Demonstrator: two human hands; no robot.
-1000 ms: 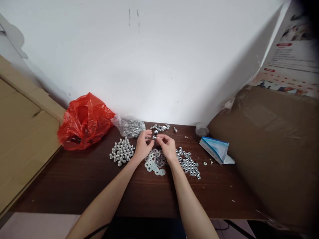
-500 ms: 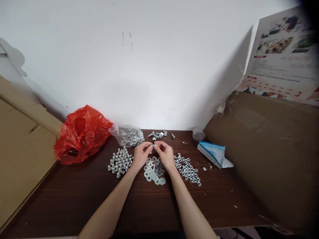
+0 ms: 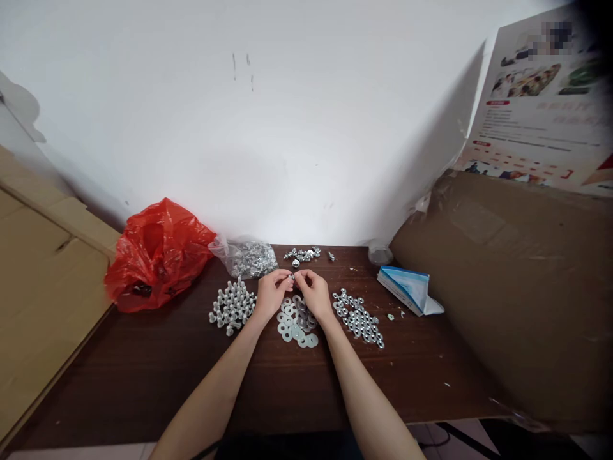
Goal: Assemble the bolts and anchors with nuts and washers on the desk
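My left hand [image 3: 269, 291] and my right hand [image 3: 312, 291] meet fingertip to fingertip above a dark wooden table [image 3: 143, 377]. Both pinch a small silver metal piece [image 3: 291, 276] between them; it is too small to name exactly. Below the hands lies a pile of flat washers [image 3: 297, 322]. A cluster of upright bolts [image 3: 230, 303] stands left of my left hand. A spread of nuts [image 3: 358, 318] lies right of my right hand. A few assembled metal pieces [image 3: 302, 254] rest beyond the hands near the wall.
A red plastic bag [image 3: 156, 252] and a clear bag of hardware [image 3: 246, 257] sit at the back left. A blue-and-white packet [image 3: 407, 287] lies at the right. Large cardboard [image 3: 517, 287] crowds the right side, another cardboard sheet [image 3: 43, 281] the left. A white wall backs the table.
The view shifted slightly as my head moved. Both hands stay pinched together on the small piece, now a little nearer the washers.
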